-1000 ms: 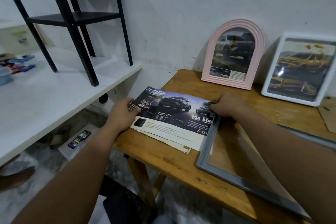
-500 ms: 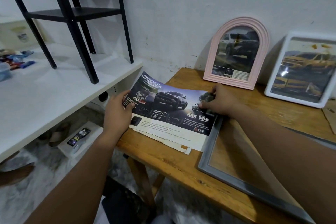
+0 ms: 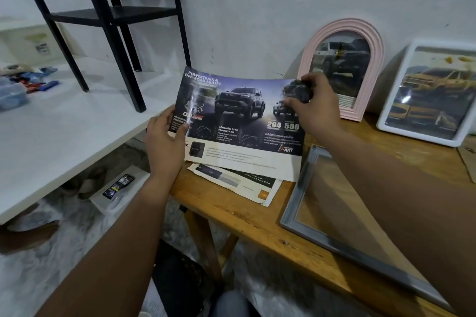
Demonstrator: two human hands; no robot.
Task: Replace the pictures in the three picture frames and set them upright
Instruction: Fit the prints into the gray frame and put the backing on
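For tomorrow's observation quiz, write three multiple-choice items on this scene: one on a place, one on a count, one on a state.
1. Where is the grey frame?
A. flat on the table
B. leaning on the wall
C. on the white shelf

2. How many frames stand upright?
A. one
B. two
C. three

3. How is the poster held?
A. by one hand
B. by both hands
C. by neither

Key:
1 A, it lies on the wood.
2 B, the pink frame and white frame stand.
3 B, left hand and right hand grip its ends.

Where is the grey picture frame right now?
In the head view, the grey picture frame lies flat on the wooden table, lower right, beside the loose brochure pages.
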